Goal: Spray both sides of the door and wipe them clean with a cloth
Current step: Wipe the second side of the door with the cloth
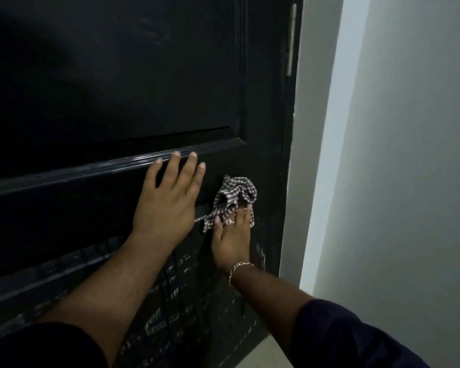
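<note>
A black panelled door (112, 83) fills the left and middle of the view. My left hand (168, 200) lies flat against it with straight, spread fingers, fingertips on the glossy moulding of the cross rail. Just to its right, my right hand (231, 243) presses a crumpled checked cloth (234, 195) against the door near the hinge side; the fingers lie over the cloth and the thumb is on its lower corner. Wet streaks and droplets show on the lower panel (175, 296) beneath my arms. No spray bottle is in view.
A metal hinge (292, 41) sits at the door's right edge, against the dark frame. A pale wall (398, 168) runs down the right side. A strip of light floor (266, 354) shows at the bottom between my arms.
</note>
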